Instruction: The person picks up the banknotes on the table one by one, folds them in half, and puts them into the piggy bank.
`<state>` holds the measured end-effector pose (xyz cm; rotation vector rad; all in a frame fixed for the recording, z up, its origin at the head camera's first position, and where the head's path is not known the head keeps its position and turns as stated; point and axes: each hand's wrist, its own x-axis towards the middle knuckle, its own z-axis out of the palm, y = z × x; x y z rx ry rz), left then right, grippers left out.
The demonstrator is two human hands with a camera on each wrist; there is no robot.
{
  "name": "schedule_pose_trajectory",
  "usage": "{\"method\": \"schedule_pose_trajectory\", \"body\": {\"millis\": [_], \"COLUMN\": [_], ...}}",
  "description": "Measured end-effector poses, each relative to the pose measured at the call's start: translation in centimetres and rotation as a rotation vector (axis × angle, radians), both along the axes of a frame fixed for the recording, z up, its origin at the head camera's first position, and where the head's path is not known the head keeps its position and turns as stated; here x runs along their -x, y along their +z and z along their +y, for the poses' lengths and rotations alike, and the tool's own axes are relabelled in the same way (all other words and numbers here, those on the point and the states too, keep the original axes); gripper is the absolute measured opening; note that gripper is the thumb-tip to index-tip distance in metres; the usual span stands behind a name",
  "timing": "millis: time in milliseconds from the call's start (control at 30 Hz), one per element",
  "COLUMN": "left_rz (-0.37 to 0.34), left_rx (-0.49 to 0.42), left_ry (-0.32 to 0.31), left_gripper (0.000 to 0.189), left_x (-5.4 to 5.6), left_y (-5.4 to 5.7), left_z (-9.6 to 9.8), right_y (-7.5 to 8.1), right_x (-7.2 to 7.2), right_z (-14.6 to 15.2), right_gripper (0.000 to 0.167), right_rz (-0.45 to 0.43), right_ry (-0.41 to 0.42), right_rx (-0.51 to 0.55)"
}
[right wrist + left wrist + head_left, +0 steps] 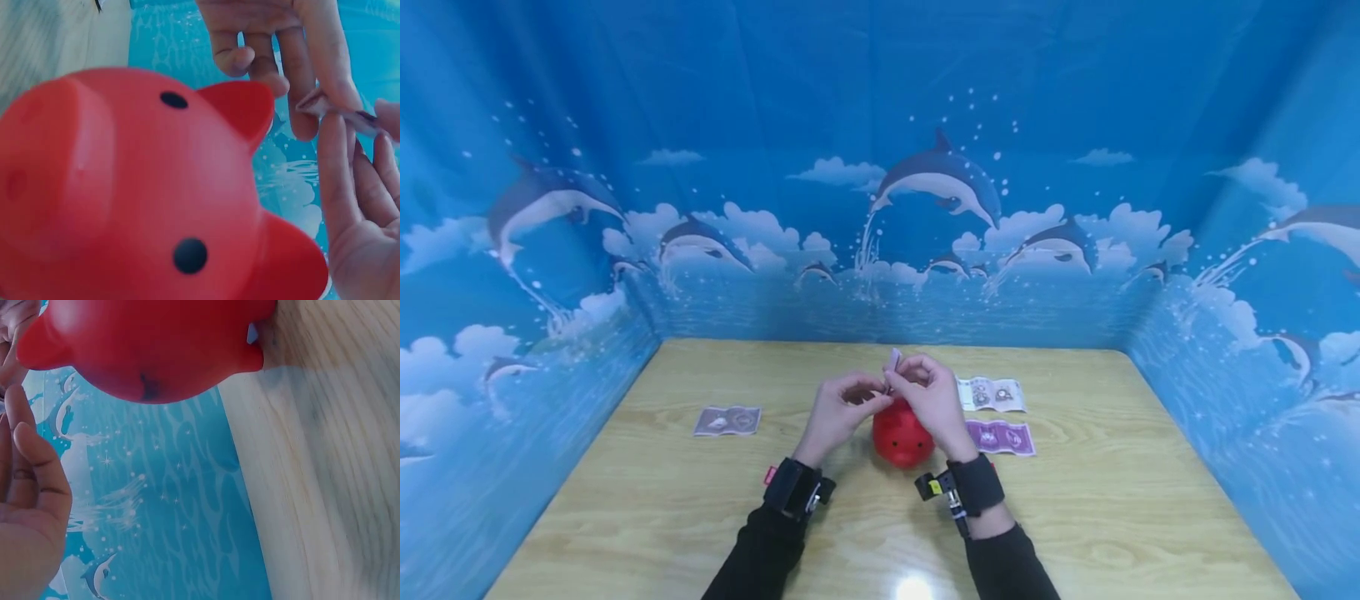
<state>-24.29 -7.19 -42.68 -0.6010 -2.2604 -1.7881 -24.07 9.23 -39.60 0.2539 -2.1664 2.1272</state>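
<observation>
A red piggy bank (902,437) stands on the table with its snout toward me. Just above and behind it, both hands hold a small folded play banknote (892,360). My left hand (842,412) pinches it from the left between thumb and fingertips. From the other side, my right hand (936,400) pinches the note too. In the right wrist view the creased strip of the note (340,112) runs between the two hands' fingertips, beyond the ears of the pig. The top of the pig is hidden behind the hands in the head view.
On the wooden table (662,517), a greyish play banknote (727,421) lies at left. A white note (996,395) and a purple note (1002,437) lie right of the pig, partly behind my right hand. A blue dolphin-print curtain (775,275) encloses the table's back and sides.
</observation>
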Motion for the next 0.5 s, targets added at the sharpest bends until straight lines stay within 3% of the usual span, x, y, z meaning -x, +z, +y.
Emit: {"method": "schedule_pose_trajectory", "body": {"millis": [67, 133, 233, 367, 500], "left_rz": [-0.013, -0.023, -0.037, -0.038, -0.019], "left_rx": [0.013, 0.015, 0.026, 0.024, 0.000], "left_ry": [-0.001, 0.001, 0.014, 0.042, 0.046], "left_gripper": [0.017, 0.018, 0.018, 0.020, 0.019], "left_x": [-0.7, -0.8, -0.2, 0.8, 1.0], "left_y": [0.9, 0.9, 0.1, -1.5, -1.8], "left_z": [0.1, 0.1, 0.1, 0.2, 0.4], "right_y": [0.1, -0.7, -1.9, -2.2, -2.2], "right_x": [-0.1, 0.4, 1.3, 1.4, 1.4], "right_z": [0.2, 0.4, 0.7, 1.0, 1.1], "right_gripper": [0.017, 0.017, 0.016, 0.018, 0.021], "right_rz": [0.016, 0.034, 0.056, 0.075, 0.090], "right_ry": [0.033, 0.058, 0.080, 0.096, 0.102], "right_rx": [0.009, 0.013, 0.005, 0.005, 0.003]}}
